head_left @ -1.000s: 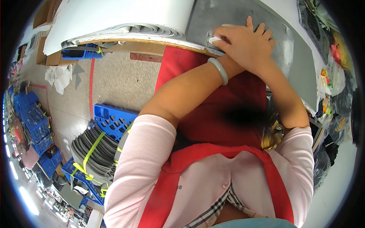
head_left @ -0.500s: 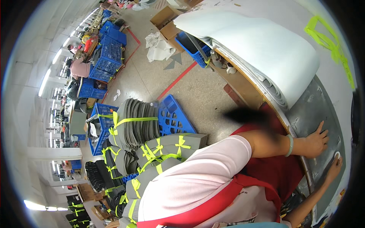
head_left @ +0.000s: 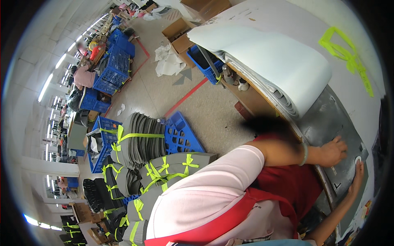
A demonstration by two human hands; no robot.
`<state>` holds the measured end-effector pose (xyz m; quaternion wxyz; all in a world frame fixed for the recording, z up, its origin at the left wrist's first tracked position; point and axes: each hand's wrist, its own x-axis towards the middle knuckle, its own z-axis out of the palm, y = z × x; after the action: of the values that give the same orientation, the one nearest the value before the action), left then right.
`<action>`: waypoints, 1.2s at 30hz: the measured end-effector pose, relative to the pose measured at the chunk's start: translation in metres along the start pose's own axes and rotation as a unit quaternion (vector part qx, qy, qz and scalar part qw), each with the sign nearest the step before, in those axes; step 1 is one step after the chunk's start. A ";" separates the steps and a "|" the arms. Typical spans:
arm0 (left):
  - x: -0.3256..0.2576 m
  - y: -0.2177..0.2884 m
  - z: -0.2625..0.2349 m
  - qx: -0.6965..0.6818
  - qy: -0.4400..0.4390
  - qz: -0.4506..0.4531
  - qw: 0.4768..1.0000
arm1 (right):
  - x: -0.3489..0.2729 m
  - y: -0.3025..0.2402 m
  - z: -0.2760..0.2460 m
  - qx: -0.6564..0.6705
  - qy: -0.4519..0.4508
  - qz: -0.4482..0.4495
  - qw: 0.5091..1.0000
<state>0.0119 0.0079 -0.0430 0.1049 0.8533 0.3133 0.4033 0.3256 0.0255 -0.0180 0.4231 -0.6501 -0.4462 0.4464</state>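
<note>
On the table a dark grey sheet with small marks and a black corner-shaped mark lies under both hands. My left hand, with a pale green bangle at its wrist, rests on the sheet with its fingers curled in. A small pale sliver shows beside it; whether the fingers hold it, I cannot tell. My right hand is at the sheet's far edge, its fingertips closed at a small white ring-shaped thing. A thick stack of white sheets, curling over at its end, lies left of the grey sheet.
A neon-yellow strap lies on the tabletop. Tied stacks of grey pieces stand behind me near a blue crate. A cardboard box and a blue basket stand by the table's end. Co-workers sit farther off.
My left hand's fingers were spread flat on the grey sheet and are now curled in. My right hand stays at the white ring. The whole view has shifted slightly.
</note>
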 end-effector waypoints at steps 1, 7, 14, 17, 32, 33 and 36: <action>0.002 0.017 0.002 -0.022 0.016 0.053 0.998 | -0.003 0.003 -0.011 0.000 -0.009 -0.013 1.000; -0.032 0.068 -0.020 -0.027 -0.021 0.179 0.983 | -0.009 -0.018 -0.047 0.022 0.146 -0.119 0.982; -0.029 0.017 -0.025 -0.004 -0.137 0.077 0.988 | -0.015 -0.031 -0.022 0.050 0.152 -0.102 0.982; -0.019 0.013 -0.029 -0.055 -0.206 0.059 0.975 | -0.020 -0.029 -0.015 0.089 0.156 -0.079 0.981; -0.010 0.000 -0.039 -0.059 -0.254 0.114 0.959 | -0.005 -0.002 -0.024 0.061 0.166 -0.121 0.977; -0.009 -0.001 -0.040 -0.060 -0.255 0.114 0.958 | -0.004 0.002 -0.027 0.060 0.167 -0.120 0.977; -0.006 -0.002 -0.042 -0.061 -0.317 0.075 0.944 | 0.008 0.017 -0.032 0.393 -0.085 -0.024 0.915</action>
<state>-0.0235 0.0026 -0.0197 0.2200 0.9499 0.1743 0.1373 0.3617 0.0244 -0.0283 0.6157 -0.3802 -0.2847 0.6287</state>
